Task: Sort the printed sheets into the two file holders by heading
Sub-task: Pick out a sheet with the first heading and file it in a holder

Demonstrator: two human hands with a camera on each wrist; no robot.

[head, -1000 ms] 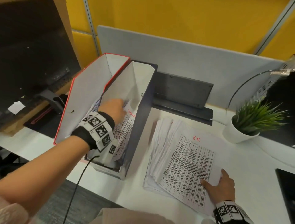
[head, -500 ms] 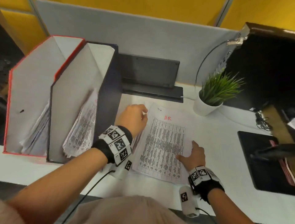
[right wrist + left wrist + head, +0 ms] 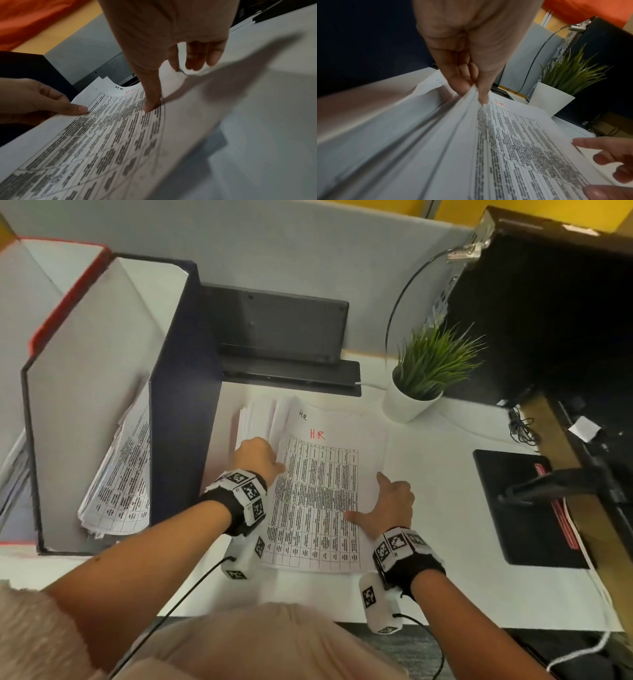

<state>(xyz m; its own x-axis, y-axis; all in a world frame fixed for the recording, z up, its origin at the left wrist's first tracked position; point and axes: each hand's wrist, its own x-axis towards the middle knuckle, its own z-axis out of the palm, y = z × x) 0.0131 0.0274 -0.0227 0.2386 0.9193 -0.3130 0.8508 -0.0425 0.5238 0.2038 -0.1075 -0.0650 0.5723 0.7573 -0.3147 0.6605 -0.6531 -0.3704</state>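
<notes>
A stack of printed sheets (image 3: pixel 318 508) lies on the white desk; its top sheet carries a red "HR" heading (image 3: pixel 317 434). My left hand (image 3: pixel 270 460) pinches that top sheet's left edge between thumb and fingers (image 3: pixel 475 89), lifting it slightly. My right hand (image 3: pixel 383 501) rests on the sheet's right side, thumb pressing the print (image 3: pixel 150 106), the other fingers straight. The dark blue file holder (image 3: pixel 181 405) stands left of the stack and holds printed sheets (image 3: pixel 120 484). The red file holder (image 3: pixel 68 299) stands beside it, further left.
A potted green plant (image 3: pixel 424 378) stands behind the stack to the right. A dark flat device (image 3: pixel 281 330) leans against the grey partition. At right are a black mat (image 3: pixel 520 505), a dark cabinet (image 3: pixel 548 302) and cables.
My left hand has come out of the dark blue holder, moved right to the stack and taken the top sheet's edge. My right hand slid a little up the sheet. The view swung right.
</notes>
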